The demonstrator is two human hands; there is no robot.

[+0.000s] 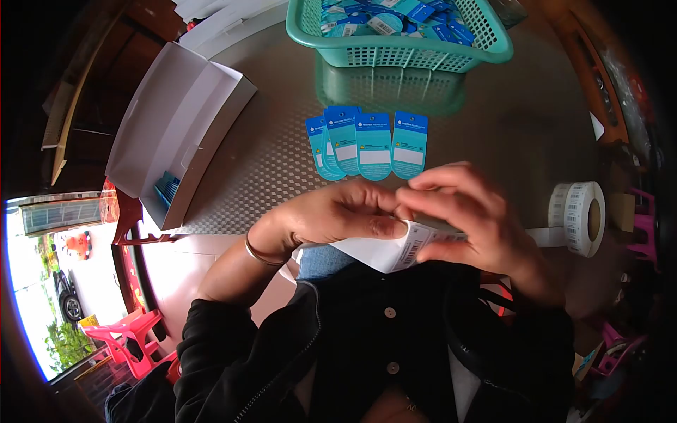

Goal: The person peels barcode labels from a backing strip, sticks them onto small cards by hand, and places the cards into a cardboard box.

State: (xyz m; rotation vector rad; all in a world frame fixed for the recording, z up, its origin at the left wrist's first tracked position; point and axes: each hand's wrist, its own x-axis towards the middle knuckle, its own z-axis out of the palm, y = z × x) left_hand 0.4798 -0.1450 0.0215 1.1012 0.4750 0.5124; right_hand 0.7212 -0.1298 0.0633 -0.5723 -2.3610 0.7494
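Note:
A strip of white barcode labels runs across in front of my chest. Its near end is pinched between the thumb and curled fingers of my left hand, with blank white backing bent below. Over the printed part, my right hand has its thumb along the strip and its fingers bent above; their tips come close to my left fingers. Behind the right hand, the strip leads to a label roll standing on edge at the right. Just beyond my hands lie several blue-and-teal hang tags, some overlapping, each with a white panel.
At the back of the metal table, a green plastic basket holds many similar tags. An open white cardboard box rests at the left, with a few blue tags inside. Pink stools stand on the floor beyond.

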